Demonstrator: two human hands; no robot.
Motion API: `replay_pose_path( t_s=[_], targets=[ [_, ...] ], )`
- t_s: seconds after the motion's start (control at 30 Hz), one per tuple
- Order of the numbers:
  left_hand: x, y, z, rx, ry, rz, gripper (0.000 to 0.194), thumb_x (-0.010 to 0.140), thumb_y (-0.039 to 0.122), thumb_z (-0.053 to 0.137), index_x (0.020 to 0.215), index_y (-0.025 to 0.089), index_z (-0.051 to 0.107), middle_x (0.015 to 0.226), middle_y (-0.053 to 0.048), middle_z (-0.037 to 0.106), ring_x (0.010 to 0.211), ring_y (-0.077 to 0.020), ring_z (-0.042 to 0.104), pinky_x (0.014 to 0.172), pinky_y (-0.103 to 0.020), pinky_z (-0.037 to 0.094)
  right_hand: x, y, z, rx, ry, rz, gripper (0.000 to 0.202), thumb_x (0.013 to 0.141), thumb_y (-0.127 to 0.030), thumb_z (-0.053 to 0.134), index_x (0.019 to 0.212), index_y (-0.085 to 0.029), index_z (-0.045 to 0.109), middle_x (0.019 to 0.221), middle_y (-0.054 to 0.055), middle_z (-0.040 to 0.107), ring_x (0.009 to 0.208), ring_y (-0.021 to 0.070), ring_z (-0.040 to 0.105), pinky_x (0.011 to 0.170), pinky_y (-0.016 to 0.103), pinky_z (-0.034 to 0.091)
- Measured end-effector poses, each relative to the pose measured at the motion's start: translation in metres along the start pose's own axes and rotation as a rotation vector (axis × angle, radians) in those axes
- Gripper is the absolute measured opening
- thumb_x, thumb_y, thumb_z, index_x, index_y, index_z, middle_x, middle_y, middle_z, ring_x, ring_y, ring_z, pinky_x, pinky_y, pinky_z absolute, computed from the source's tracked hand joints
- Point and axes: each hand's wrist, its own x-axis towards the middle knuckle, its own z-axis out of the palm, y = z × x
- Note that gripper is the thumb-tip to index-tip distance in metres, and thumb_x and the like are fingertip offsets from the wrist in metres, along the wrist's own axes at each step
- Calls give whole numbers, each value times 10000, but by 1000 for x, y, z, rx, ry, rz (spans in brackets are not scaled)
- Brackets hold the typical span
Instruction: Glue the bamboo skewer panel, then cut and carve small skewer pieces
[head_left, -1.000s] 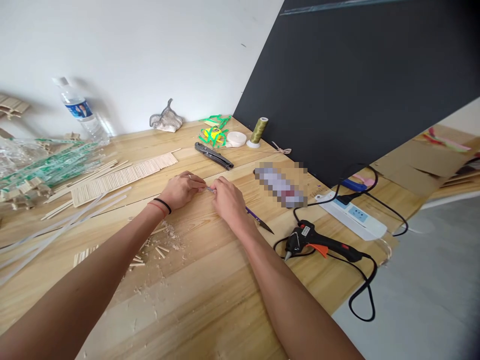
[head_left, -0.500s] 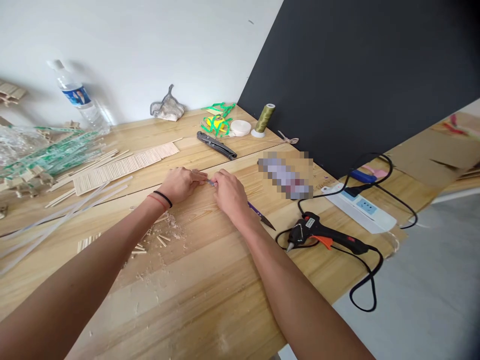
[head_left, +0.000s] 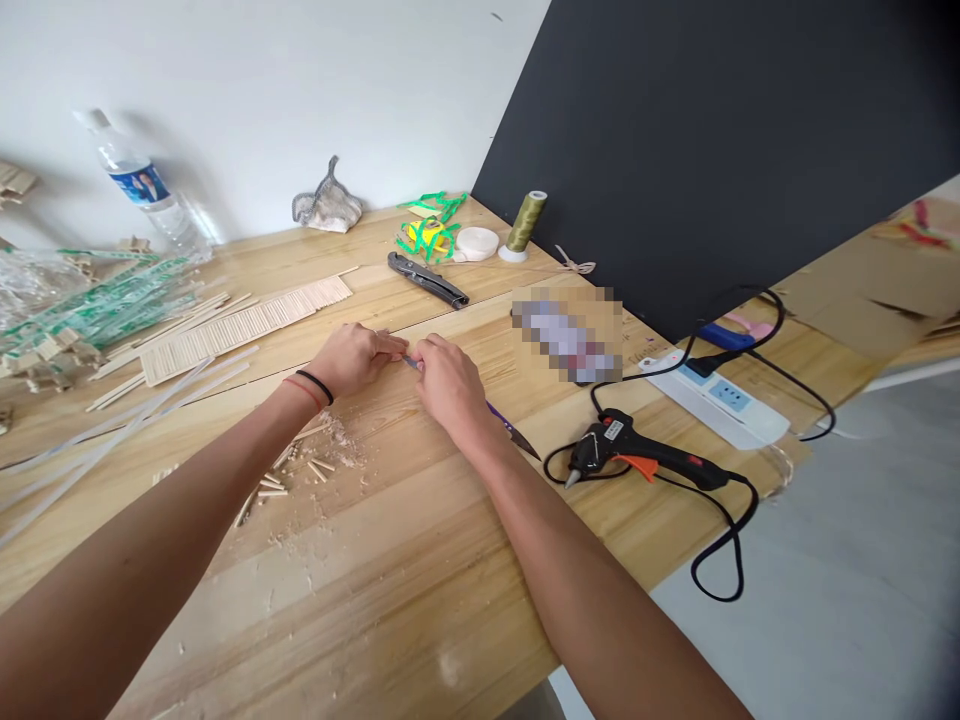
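Note:
Both my hands work close together on the wooden table. My right hand [head_left: 450, 385] is closed around a slim craft knife, whose short grey blade [head_left: 411, 361] shows at the fingertips, pointing toward the left hand. A purple handle with a dark pointed end [head_left: 514, 430] sticks out behind my right wrist; whether it is the same tool I cannot tell. My left hand [head_left: 356, 358] presses its closed fingers down just left of the blade; what they pinch is hidden. Short cut wooden sticks [head_left: 271, 487] and pale shavings [head_left: 345, 440] lie beneath my left forearm.
A glue gun [head_left: 630, 445] and power strip [head_left: 720, 400] with looping cables lie right. Behind the hands are a black utility knife [head_left: 427, 280], a thread spool [head_left: 525, 225] and a stick panel [head_left: 247, 325]. A plastic bottle [head_left: 146, 190] leans on the wall.
The whole view has shifted slightly, with things appearing a little higher and farther left. Both hands keep the same closed grip beside each other.

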Motion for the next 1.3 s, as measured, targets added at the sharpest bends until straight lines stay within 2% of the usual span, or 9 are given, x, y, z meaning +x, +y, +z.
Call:
replay_pose_path(
  t_s=[0.1,0.23,0.37,0.5,0.57,0.67,0.77,1.03,1.3],
  targets=[
    [-4,2,-2,-65,-40,5,376,989,239,450,1075,292,813,1203,35,792,1113,-204,761,1118,-375,529,-2,0,1,28,6,3,306,910,-35,528,1092,-194,717,1141,73,684,942,204,647,776,289,462],
    [-5,4,-9,-35,-33,-126,408,995,338,486,1310,231,721,1157,-34,811,1052,-244,777,1025,-393,581,-1,5,-4,70,89,42,325,921,-59,523,1133,-211,716,1162,64,678,966,211,653,790,292,475],
    [-3,3,-16,28,-88,-233,571,961,260,463,1519,157,526,1248,-64,780,1161,-254,733,1046,-386,555,3,9,-11,85,195,163,401,967,-93,475,1274,-234,690,1214,82,674,1017,227,656,810,301,486],
    [-10,4,-23,20,-192,-243,589,959,249,426,1534,145,502,1482,-77,635,1348,-236,617,1165,-363,464,9,10,-7,50,151,209,378,1003,-117,467,1280,-233,697,1203,86,681,1050,228,651,849,305,484],
    [-17,8,-29,52,-172,-268,583,987,310,409,1536,137,501,1531,-107,584,1376,-256,592,1178,-382,448,12,9,-2,27,145,225,341,1001,-120,491,1254,-213,701,1200,84,678,1046,223,649,846,301,481],
    [-32,14,-38,90,-145,-331,598,1006,487,423,1476,150,574,1457,-124,652,1307,-287,642,1141,-404,480,13,8,4,-15,157,224,272,998,-130,510,1144,-189,732,1176,84,676,1059,223,640,828,293,475],
    [-47,12,-49,153,-218,-394,629,980,580,457,1435,176,618,1447,-113,661,1317,-297,631,1155,-404,463,13,5,5,-51,148,196,245,988,-132,525,1060,-196,750,1150,82,674,1066,219,629,809,287,469],
    [-64,-19,-63,202,-397,-479,542,965,360,481,1501,341,559,1671,-59,399,1366,-312,596,1136,-442,456,7,-6,2,-101,71,145,244,968,-124,526,1019,-222,744,1121,63,668,967,199,630,689,279,420],
    [-66,-30,-48,140,-439,-524,601,1000,345,454,1597,384,394,1728,-50,272,1584,-305,277,1214,-443,363,2,-15,4,-189,17,67,263,930,-74,501,1030,-204,707,1043,72,734,876,207,647,690,287,390]
  ],
)
